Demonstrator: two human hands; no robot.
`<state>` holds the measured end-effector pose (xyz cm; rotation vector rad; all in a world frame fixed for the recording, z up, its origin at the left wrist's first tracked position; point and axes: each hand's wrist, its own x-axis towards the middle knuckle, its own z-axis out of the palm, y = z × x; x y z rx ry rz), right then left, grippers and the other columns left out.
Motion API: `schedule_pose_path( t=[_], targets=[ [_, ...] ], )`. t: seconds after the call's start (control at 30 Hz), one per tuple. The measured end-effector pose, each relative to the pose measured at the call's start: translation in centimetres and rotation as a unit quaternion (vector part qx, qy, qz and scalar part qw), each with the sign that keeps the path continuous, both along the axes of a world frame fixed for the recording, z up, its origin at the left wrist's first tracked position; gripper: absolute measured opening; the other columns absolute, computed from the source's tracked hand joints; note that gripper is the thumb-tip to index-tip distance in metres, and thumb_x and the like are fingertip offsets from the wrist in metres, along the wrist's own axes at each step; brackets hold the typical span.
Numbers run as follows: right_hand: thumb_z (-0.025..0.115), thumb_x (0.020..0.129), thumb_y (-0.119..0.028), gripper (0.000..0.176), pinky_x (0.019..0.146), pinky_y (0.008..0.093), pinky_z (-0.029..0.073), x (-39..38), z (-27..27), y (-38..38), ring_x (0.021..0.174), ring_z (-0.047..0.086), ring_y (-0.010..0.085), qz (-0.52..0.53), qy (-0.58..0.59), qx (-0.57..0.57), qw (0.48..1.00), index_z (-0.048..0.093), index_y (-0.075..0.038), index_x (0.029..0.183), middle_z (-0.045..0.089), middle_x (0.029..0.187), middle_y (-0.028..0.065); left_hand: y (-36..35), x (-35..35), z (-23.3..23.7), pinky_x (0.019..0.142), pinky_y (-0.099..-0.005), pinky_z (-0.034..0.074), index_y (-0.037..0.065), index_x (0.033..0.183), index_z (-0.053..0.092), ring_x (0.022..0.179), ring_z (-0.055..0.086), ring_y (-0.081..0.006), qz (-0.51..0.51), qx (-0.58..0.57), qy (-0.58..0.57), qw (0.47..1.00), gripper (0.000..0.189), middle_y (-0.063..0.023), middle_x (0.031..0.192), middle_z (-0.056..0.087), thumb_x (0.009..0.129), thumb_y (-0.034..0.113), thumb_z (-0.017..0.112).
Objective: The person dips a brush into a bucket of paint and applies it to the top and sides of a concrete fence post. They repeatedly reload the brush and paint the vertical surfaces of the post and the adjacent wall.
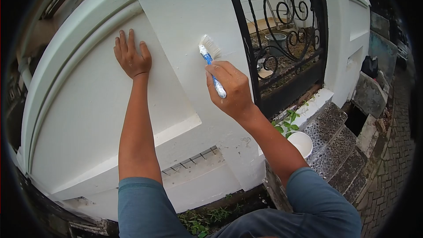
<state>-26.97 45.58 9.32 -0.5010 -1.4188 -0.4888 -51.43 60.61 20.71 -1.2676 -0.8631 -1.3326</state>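
Observation:
My right hand (231, 86) is closed round the blue-and-white, paint-smeared handle of a paintbrush (206, 57). The brush's white bristles point up and lie against the white wall (180, 26), left of the black gate. Further left, my left hand (132, 54) rests with spread fingers on the recessed wall panel (97, 101), holding nothing. The palm side of that hand is hidden. A white bowl (302, 143) sits by the steps, beyond my right forearm.
A black wrought-iron gate (286, 55) stands right of the brush, with a bucket (276, 43) behind it. Speckled steps (328, 125) lead down at the right beside a green plant (288, 123). More plants (211, 216) grow at the wall's foot.

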Motion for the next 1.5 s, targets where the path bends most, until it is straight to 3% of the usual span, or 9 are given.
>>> schedule_pose_path(
  t=[0.13,0.3,0.47,0.63,0.8,0.97,1.1,1.33,1.5],
  targets=[
    [0.065,0.085,0.000,0.008,0.067,0.0312,0.056,-1.8,1.4,-1.8,0.076,0.070,0.0255,0.136,-0.021,0.027,0.990,0.067,0.003,0.092,0.069,0.084,0.0162,-0.1,-0.2,0.0,0.115,-0.0475,0.027,0.016,0.132,0.061,0.136,0.041,-0.0341,-0.016,-0.011,-0.005,1.000,0.047,-0.0109,0.145,0.049,0.086,0.019,0.053],
    [0.064,0.091,-0.007,0.012,0.061,0.0240,0.054,4.2,2.6,1.7,0.068,0.066,0.0109,0.245,0.171,-0.126,0.946,0.070,0.004,0.093,0.070,0.077,0.0092,-0.3,-0.4,0.0,0.116,-0.0484,0.025,0.016,0.132,0.061,0.137,0.039,-0.0347,-0.038,-0.023,0.003,0.999,0.046,-0.0113,0.146,0.048,0.087,0.016,0.051],
    [0.065,0.089,-0.007,0.012,0.060,0.0267,0.054,9.7,3.4,2.2,0.068,0.068,0.0141,0.103,0.250,-0.100,0.958,0.070,0.004,0.093,0.070,0.078,0.0110,-0.2,-0.7,-0.4,0.116,-0.0491,0.024,0.015,0.132,0.060,0.138,0.038,-0.0349,-0.039,-0.027,0.011,0.999,0.046,-0.0119,0.147,0.047,0.088,0.016,0.050],
    [0.065,0.083,-0.001,0.009,0.061,0.0369,0.050,5.1,4.9,1.7,0.069,0.064,0.0326,-0.140,0.067,0.078,0.985,0.065,0.003,0.091,0.065,0.080,0.0164,-0.3,-0.6,-0.2,0.116,-0.0492,0.024,0.015,0.132,0.061,0.137,0.039,-0.0351,-0.040,-0.029,0.008,0.999,0.046,-0.0120,0.146,0.048,0.088,0.015,0.049],
    [0.067,0.080,0.001,0.008,0.062,0.0343,0.054,-4.7,5.9,-0.7,0.069,0.067,0.0300,-0.065,-0.055,0.018,0.996,0.066,0.002,0.088,0.066,0.081,0.0155,-1.0,-1.9,0.5,0.108,-0.0424,0.034,0.018,0.128,0.064,0.126,0.050,-0.0278,-0.066,-0.057,0.023,0.996,0.043,-0.0065,0.141,0.053,0.087,0.010,0.051],
    [0.064,0.091,-0.008,0.013,0.062,0.0237,0.054,-3.7,8.7,-2.3,0.070,0.069,0.0134,0.200,0.054,-0.048,0.977,0.070,0.003,0.094,0.070,0.080,0.0113,-3.1,-7.4,3.2,0.102,-0.0371,0.037,0.021,0.125,0.065,0.118,0.053,-0.0211,0.016,-0.058,0.121,0.991,0.042,-0.0004,0.129,0.059,0.086,0.007,0.054],
    [0.065,0.093,-0.012,0.016,0.062,0.0229,0.056,3.5,9.5,2.4,0.068,0.069,0.0121,0.230,0.169,-0.116,0.952,0.070,0.003,0.097,0.071,0.082,0.0089,-3.4,-8.8,2.6,0.109,-0.0382,0.035,0.021,0.127,0.064,0.122,0.049,-0.0210,0.016,-0.033,0.137,0.990,0.045,-0.0008,0.131,0.057,0.085,0.007,0.055],
    [0.066,0.088,-0.008,0.012,0.060,0.0306,0.054,10.3,10.5,3.2,0.066,0.070,0.0194,-0.047,0.167,-0.027,0.984,0.071,0.002,0.092,0.071,0.079,0.0125,-3.7,-8.7,2.6,0.110,-0.0381,0.036,0.022,0.127,0.064,0.121,0.051,-0.0213,0.006,-0.030,0.130,0.991,0.045,-0.0010,0.130,0.059,0.086,0.006,0.055],
    [0.065,0.082,-0.003,0.007,0.063,0.0382,0.052,2.9,10.7,2.4,0.069,0.065,0.0351,-0.160,-0.008,0.087,0.983,0.067,0.002,0.087,0.066,0.080,0.0173,-3.8,-8.5,2.4,0.111,-0.0378,0.036,0.021,0.127,0.065,0.121,0.051,-0.0209,0.011,-0.029,0.125,0.992,0.045,-0.0006,0.130,0.059,0.086,0.006,0.055]
  ],
)
